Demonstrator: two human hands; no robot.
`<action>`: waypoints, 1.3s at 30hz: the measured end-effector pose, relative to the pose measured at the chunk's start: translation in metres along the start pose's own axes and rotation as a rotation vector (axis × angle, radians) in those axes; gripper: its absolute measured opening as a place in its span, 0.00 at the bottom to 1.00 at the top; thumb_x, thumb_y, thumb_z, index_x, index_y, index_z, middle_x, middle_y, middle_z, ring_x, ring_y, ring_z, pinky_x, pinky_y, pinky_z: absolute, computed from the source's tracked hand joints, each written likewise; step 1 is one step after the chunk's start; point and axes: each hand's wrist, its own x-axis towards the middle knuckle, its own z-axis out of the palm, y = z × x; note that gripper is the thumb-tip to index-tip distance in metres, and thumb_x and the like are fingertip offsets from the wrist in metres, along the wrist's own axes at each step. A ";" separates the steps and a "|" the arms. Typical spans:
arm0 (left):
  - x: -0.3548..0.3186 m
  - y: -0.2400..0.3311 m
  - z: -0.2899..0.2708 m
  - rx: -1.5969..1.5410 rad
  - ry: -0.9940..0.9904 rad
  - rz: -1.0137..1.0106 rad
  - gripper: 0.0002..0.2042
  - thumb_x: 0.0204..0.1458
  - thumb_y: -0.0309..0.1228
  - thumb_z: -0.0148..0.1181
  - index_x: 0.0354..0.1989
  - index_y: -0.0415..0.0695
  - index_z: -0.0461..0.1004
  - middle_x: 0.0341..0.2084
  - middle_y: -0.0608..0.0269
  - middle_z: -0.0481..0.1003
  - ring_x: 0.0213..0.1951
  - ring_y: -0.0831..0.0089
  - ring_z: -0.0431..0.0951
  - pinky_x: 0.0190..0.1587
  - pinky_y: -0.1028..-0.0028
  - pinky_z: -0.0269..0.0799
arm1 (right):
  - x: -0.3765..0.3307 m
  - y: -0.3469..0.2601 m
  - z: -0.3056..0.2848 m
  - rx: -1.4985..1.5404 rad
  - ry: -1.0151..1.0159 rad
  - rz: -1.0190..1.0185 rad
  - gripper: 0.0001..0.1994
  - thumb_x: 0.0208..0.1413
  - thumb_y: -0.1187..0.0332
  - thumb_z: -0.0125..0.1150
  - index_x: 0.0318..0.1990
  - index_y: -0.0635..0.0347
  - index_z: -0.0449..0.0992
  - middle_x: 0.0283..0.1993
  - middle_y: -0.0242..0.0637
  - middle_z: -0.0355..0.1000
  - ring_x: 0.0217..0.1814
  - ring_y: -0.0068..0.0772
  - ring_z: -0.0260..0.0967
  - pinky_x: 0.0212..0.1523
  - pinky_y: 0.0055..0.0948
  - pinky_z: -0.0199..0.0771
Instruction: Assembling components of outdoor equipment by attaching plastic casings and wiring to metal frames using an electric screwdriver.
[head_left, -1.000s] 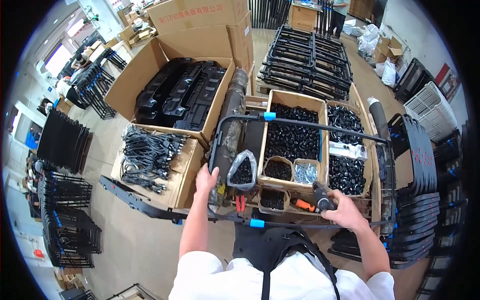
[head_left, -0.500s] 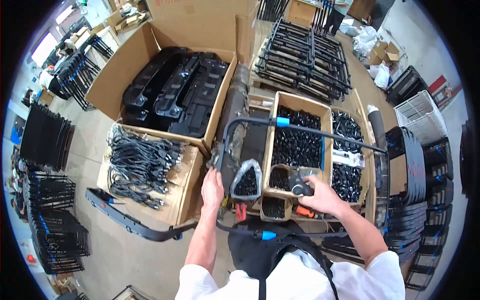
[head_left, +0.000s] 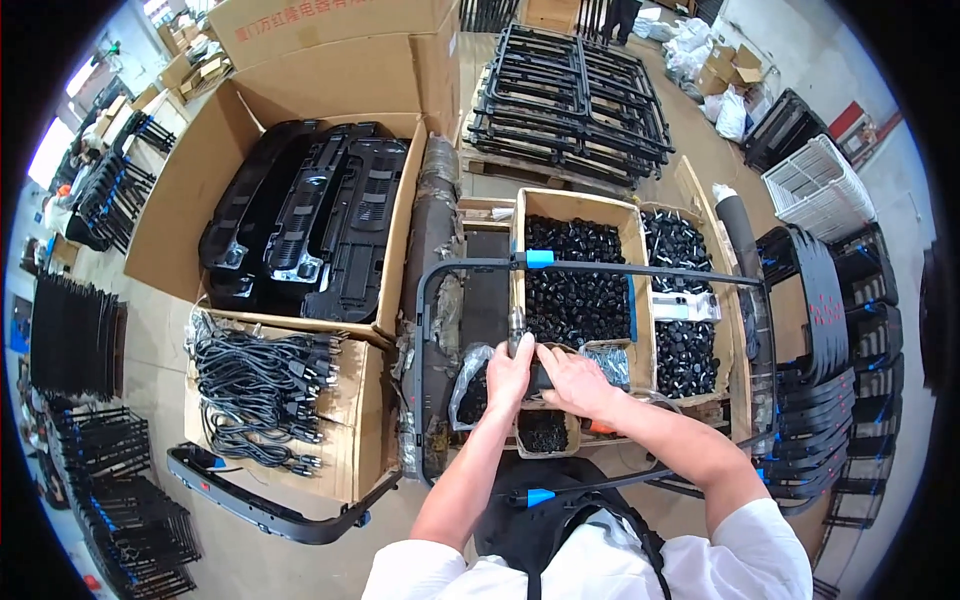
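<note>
My left hand and my right hand are close together over the near end of the parts box. My left hand is closed, and a dark, narrow cylindrical piece shows just beyond its fingertips. Beside it, my right hand has its fingers pressed together over a dark object, mostly hidden beneath the hands. Around both hands lies a black tubular frame with blue wraps. Under its far bar, a wooden-sided box holds many small black parts.
A plastic bag of black pieces lies left of my hands, and a small carton sits nearer me. Bundled cables cover a carton at left. Behind them is a large cardboard box of black panels. Black frames are stacked at right.
My left hand has left the frame's left side and moved right to meet my right hand. My right hand has shifted left with the dark object. The view has turned slightly.
</note>
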 end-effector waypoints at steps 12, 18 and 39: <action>0.044 -0.008 0.002 0.403 0.160 0.164 0.29 0.63 0.56 0.61 0.42 0.34 0.80 0.42 0.37 0.81 0.48 0.41 0.81 0.52 0.51 0.75 | 0.031 0.028 0.021 0.111 -0.115 0.134 0.41 0.53 0.59 0.74 0.70 0.63 0.59 0.51 0.57 0.76 0.53 0.61 0.79 0.54 0.51 0.81; 0.041 -0.001 0.004 0.391 0.161 0.182 0.27 0.63 0.54 0.62 0.41 0.34 0.80 0.40 0.37 0.81 0.46 0.40 0.82 0.51 0.51 0.75 | 0.031 0.030 0.018 0.120 -0.099 0.139 0.40 0.53 0.58 0.74 0.69 0.63 0.60 0.50 0.57 0.77 0.52 0.61 0.79 0.54 0.52 0.81; 0.039 0.009 0.009 0.443 0.183 0.144 0.28 0.63 0.54 0.61 0.45 0.33 0.76 0.41 0.35 0.82 0.47 0.39 0.83 0.52 0.51 0.76 | 0.030 0.047 0.039 0.200 0.019 0.074 0.43 0.53 0.56 0.74 0.71 0.66 0.57 0.53 0.59 0.78 0.53 0.60 0.80 0.54 0.48 0.81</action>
